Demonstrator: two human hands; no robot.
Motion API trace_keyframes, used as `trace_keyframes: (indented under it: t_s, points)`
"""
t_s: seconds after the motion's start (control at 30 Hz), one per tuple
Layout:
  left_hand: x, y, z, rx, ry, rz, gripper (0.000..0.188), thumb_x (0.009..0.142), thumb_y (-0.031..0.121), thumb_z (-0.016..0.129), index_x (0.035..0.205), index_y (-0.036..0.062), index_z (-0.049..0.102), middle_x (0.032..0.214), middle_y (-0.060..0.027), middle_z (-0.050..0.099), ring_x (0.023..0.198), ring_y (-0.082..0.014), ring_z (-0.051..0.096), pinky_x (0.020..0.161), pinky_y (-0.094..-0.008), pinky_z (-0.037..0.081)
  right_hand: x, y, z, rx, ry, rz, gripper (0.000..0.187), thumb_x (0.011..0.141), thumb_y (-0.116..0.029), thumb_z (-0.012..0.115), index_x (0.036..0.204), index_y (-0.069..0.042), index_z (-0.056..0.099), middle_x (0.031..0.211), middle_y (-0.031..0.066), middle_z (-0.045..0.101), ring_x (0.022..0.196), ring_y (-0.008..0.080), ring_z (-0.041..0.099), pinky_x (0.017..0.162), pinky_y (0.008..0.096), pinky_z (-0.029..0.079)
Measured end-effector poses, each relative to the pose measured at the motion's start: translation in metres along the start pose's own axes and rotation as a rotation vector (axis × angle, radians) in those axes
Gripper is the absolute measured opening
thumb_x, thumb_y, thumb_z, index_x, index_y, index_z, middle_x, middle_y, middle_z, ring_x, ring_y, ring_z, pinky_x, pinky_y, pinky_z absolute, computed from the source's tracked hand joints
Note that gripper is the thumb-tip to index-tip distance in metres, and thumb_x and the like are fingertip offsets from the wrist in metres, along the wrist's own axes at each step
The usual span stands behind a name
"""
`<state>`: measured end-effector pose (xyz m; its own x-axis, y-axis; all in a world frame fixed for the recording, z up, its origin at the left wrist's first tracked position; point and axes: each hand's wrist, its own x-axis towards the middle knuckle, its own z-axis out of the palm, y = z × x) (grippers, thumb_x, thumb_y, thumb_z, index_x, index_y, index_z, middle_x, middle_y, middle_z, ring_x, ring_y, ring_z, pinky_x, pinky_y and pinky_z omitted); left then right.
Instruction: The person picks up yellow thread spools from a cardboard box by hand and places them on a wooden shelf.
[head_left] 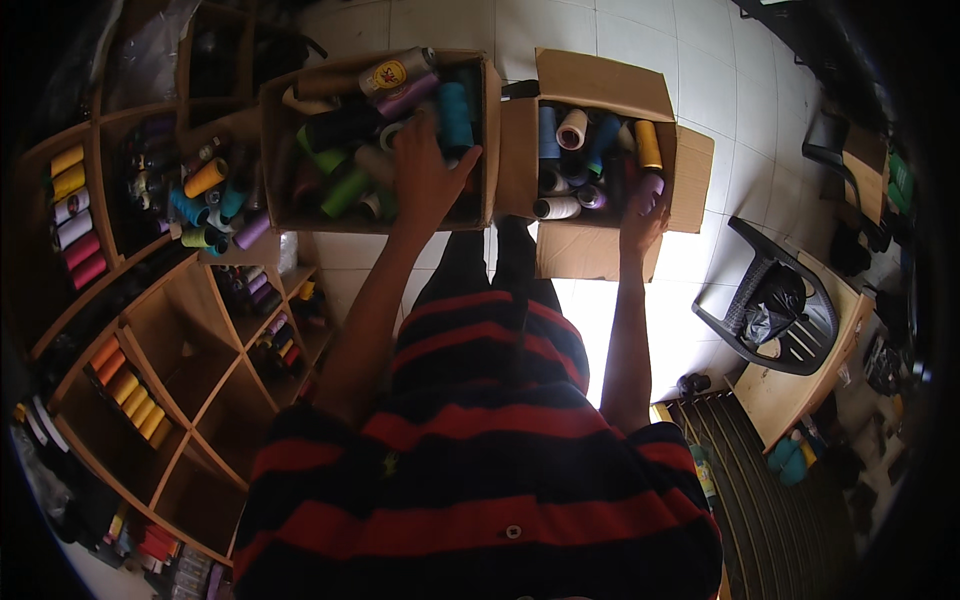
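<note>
Two cardboard boxes full of thread spools stand side by side before me. Over the left box [489, 150] my left hand [428, 178] reaches in with its thumb spread from the fingers. It is nearest to a teal thread spool [455, 115]; its fingertips overlap the spools behind. Green spools [346, 190] and a large grey cone [395, 72] lie in the same box. At the right side of the right box [605, 88], my right hand [641, 226] is closed around a purple thread spool [650, 187]. A yellow spool [648, 145] lies just beyond it.
Wooden shelving [200, 385] with spools in several compartments lines the left. More spools crowd a box [215, 190] beside it. A dark plastic chair [735, 320] with a black bag stands at the right, near a wooden board [800, 385]. White tiles [635, 30] cover the floor.
</note>
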<state>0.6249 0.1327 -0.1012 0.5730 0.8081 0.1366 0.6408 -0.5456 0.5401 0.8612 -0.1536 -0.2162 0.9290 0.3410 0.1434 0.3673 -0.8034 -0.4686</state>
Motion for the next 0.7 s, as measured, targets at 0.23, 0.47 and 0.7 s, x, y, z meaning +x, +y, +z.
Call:
trace_keyframes:
  t_s: [0.23,0.47,0.7]
  points:
    - [0.028,0.006,0.004,0.184,-0.288,-0.278,0.08,0.066,0.046,0.079,0.124,-0.0024,0.053,0.132,-0.0212,0.04,0.114,-0.0472,0.039,0.088,-0.0553,0.046,-0.022,-0.176,-0.013,0.288,-0.197,-0.265,0.028,0.083,-0.014,0.066,0.109,-0.004,0.061,0.104,0.0183,0.058,0.098,0.0357,0.056,0.085,0.0446,0.045]
    - [0.011,-0.014,-0.01,-0.127,-0.2,-0.193,0.067,0.07,0.038,0.077,0.119,-0.0032,0.058,0.138,-0.0199,0.037,0.12,-0.0455,0.038,0.097,-0.0534,0.042,-0.036,-0.287,-0.003,0.818,-0.709,0.214,0.033,0.089,-0.025,0.066,0.108,0.002,0.061,0.094,0.0114,0.063,0.072,0.0207,0.063,0.064,0.0345,0.051]
    - [-0.033,0.016,-0.018,-0.426,-0.353,-0.058,0.046,0.072,0.019,0.077,0.114,0.0087,0.062,0.133,-0.0181,0.045,0.123,-0.0392,0.044,0.1,-0.0476,0.041,-0.042,-0.232,-0.03,1.14,-0.804,0.547,0.035,0.092,-0.031,0.063,0.11,-0.001,0.061,0.094,0.0048,0.061,0.086,0.0119,0.058,0.069,0.0253,0.046]
